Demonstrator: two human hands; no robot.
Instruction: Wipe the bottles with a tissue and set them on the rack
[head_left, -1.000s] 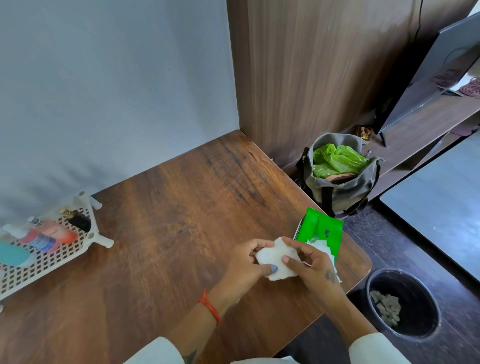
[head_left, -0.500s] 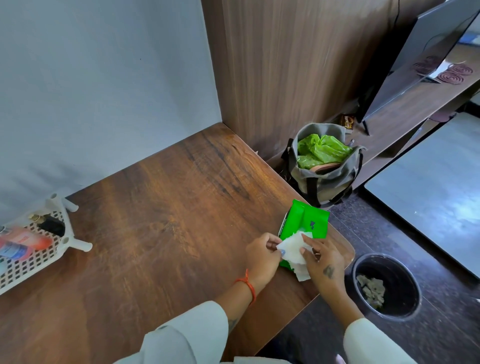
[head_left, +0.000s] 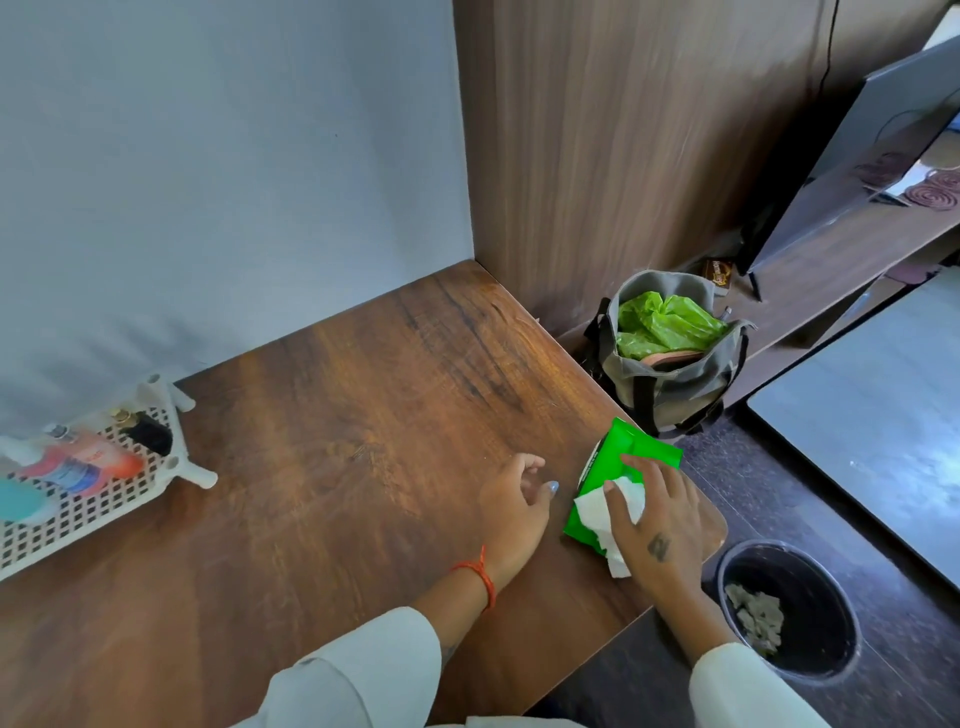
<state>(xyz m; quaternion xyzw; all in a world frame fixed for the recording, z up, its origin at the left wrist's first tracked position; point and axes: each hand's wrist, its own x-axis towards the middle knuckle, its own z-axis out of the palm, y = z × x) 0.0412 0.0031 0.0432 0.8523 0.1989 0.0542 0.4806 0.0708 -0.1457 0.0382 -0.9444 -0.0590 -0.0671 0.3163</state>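
Note:
A white tissue (head_left: 605, 512) lies over a green tissue pack (head_left: 636, 454) near the table's right edge. My right hand (head_left: 657, 525) rests on both, with the tissue caught between thumb and forefinger. My left hand (head_left: 514, 506) hovers just left of the pack, fingers loosely curled and holding nothing. At the far left a white perforated rack (head_left: 104, 512) holds a red bottle with a blue label (head_left: 78, 465), a small black bottle with a gold cap (head_left: 148, 436) and a teal bottle (head_left: 21, 501), all lying down.
The wooden table (head_left: 337, 415) meets a grey wall behind and a wood panel at the right. On the floor to the right stand a grey bag with green plastic (head_left: 670, 343) and a black bin (head_left: 789, 610) with used tissues.
My left hand has let go of the tissue and drawn back to the left. My right hand has lowered the tissue onto the green pack. The view swung slightly.

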